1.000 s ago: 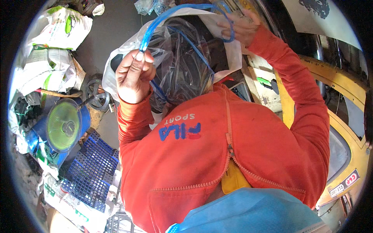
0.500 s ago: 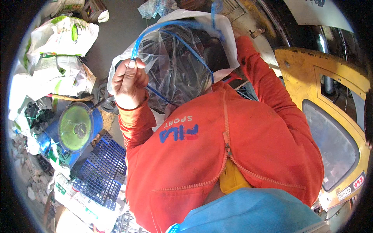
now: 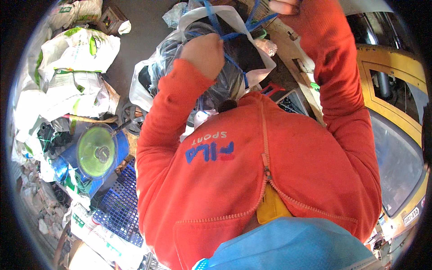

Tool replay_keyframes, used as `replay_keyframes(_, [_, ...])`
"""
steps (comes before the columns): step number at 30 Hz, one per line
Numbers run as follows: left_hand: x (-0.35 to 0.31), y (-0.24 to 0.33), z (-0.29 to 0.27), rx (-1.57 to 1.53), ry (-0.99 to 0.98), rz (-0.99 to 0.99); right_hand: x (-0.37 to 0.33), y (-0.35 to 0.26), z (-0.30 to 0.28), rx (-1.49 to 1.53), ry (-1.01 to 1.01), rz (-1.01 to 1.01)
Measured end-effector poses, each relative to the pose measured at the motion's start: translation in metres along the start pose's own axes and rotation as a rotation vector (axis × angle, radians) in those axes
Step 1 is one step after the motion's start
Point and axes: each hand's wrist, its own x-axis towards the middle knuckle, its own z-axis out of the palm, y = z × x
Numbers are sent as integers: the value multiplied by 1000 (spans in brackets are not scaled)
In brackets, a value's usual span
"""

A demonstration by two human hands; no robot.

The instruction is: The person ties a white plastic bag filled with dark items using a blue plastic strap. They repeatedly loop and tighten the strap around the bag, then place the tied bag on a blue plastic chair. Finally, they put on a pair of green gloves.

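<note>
A white sack (image 3: 264, 67) with a clear plastic liner stands open in front of me, dark inside. Blue plastic string (image 3: 265, 20) crosses itself above its mouth. My left hand (image 3: 204, 56) is closed over the sack's near left part, back of the hand up. Its fingertips are hidden, but the string runs into it. My right hand (image 3: 285, 7), at the upper edge of the view, has its fingers curled round the other stretch of string, which is pulled out to the right.
White printed sacks (image 3: 78, 49) lie at the left. Below them are a green-bladed fan (image 3: 96, 150) and a blue plastic crate (image 3: 119, 202). A yellow machine panel (image 3: 391, 96) stands at the right. Crumpled clear plastic (image 3: 174, 15) lies beyond the sack.
My left hand has moved right over the sack's mouth. My right hand, hidden by the sack's rim before, has risen up and right, drawing the string across.
</note>
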Motion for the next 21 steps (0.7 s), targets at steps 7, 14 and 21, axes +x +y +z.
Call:
replay_keyframes(7, [30, -8, 66, 218, -227, 63, -27, 12, 93, -246, 16, -187])
replay_keyframes(14, [25, -1, 26, 3, 73, -19, -25, -9, 102, -407, 112, -371])
replay_keyframes(21, [50, 1, -43, -1047, 243, 217, -44, -35, 115, -494, 234, -455])
